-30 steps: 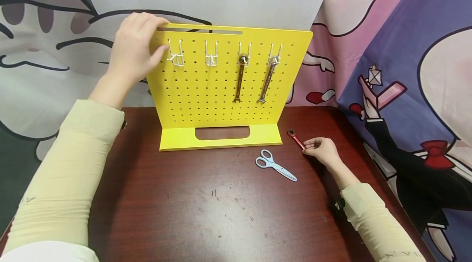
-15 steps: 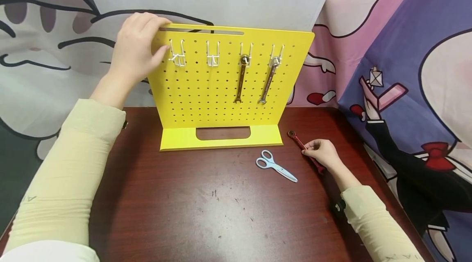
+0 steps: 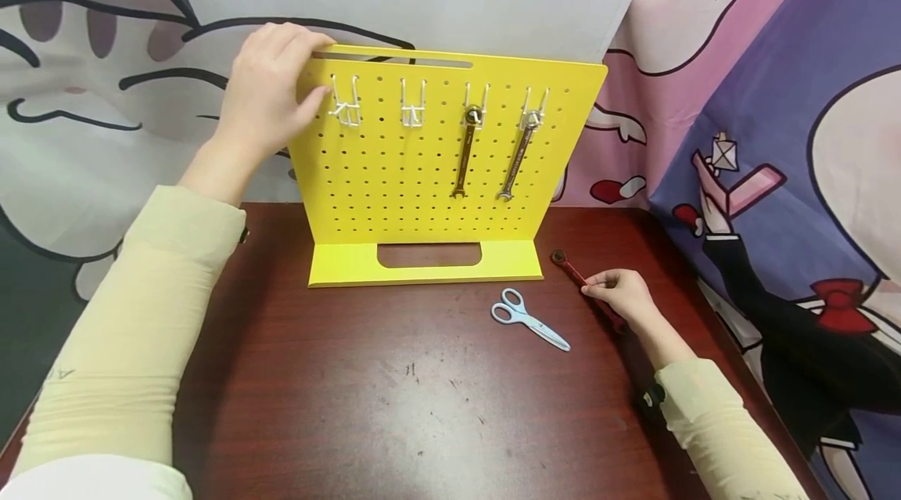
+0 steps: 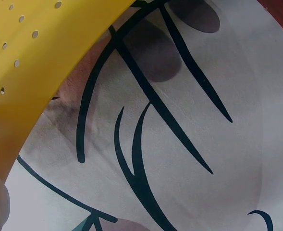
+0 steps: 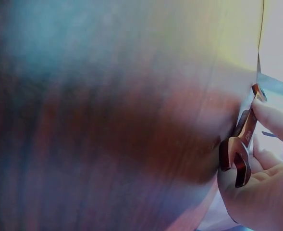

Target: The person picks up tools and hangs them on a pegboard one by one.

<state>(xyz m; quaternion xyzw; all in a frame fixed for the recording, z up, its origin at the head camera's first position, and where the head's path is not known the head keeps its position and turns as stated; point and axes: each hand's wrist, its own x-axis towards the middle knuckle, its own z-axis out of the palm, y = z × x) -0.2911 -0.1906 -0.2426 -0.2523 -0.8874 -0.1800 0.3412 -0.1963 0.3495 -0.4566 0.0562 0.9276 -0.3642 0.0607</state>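
My left hand grips the upper left corner of a yellow pegboard, thumb on the front face and fingers over the top edge. At the right, my right hand pinches a red combination wrench near its middle, at the tabletop. Its ring end points toward the board. In the right wrist view the open end of the wrench shows below the thumb. Blue scissors lie just left of that hand. Two wrenches, one dark and one silver, hang from the board's right-hand hooks.
Two white hooks, a left one and a second, carry nothing. The pegboard's base stands on the dark red table. Patterned cloth hangs behind and along the right.
The open end of the red wrench has come into sight past my right hand, which stays in about the same place. My left hand keeps its hold. The head view has shifted slightly.
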